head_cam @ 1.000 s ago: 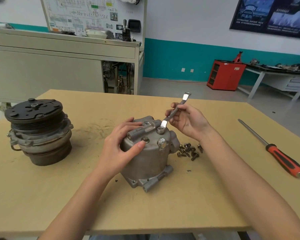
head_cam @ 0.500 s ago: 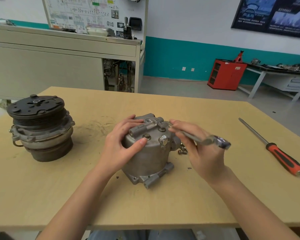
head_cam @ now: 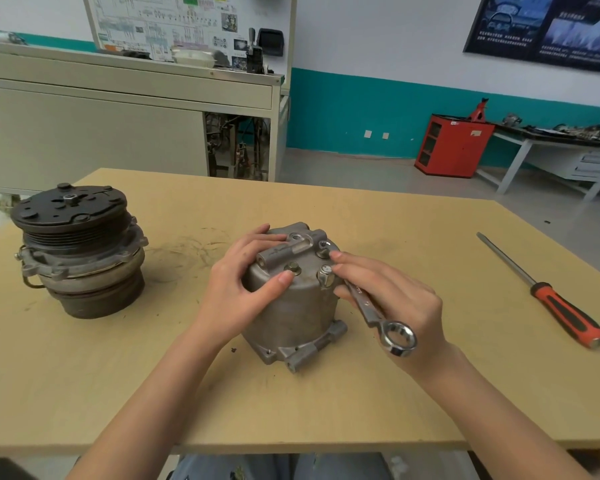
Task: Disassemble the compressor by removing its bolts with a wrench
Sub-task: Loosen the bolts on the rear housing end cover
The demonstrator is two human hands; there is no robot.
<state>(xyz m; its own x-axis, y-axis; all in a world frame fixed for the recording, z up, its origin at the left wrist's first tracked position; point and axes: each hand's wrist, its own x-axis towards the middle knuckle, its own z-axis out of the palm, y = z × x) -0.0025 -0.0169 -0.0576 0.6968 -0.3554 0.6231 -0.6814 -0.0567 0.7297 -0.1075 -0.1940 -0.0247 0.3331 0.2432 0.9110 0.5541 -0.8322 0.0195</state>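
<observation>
Item 1, compressor housing (head_cam: 291,306): silver cast body, standing upright at the middle of the table (head_cam: 361,410), mounting ears at its base facing the near edge. A hex bolt (head_cam: 326,274) and a smaller bolt (head_cam: 292,267) are seated in its top face.

Item 2, left hand (head_cam: 236,289): forearm enters from the lower left. Palm against the housing's left side, fingers curved over the top edge, thumb laid across the front with its tip just below the smaller bolt. It grips the housing.

Item 3, right hand (head_cam: 395,299): forearm enters from the lower right, back of the hand upward. Fingers reach toward the housing's top right, with fingertips beside the hex bolt. It holds the wrench (head_cam: 378,317) between thumb and fingers.

Item 4, wrench: bright steel, shank slanted along the hand, ring end free and pointing back toward the wrist. Its other end is hidden by the fingers, so whether it sits on a bolt cannot be told.

Item 5, clutch and pulley assembly (head_cam: 80,251): dark, upright, at the table's left, well apart from the housing.

Item 6, screwdriver (head_cam: 548,296): red-and-black handle, lying at the table's right with its handle toward the near side.
</observation>
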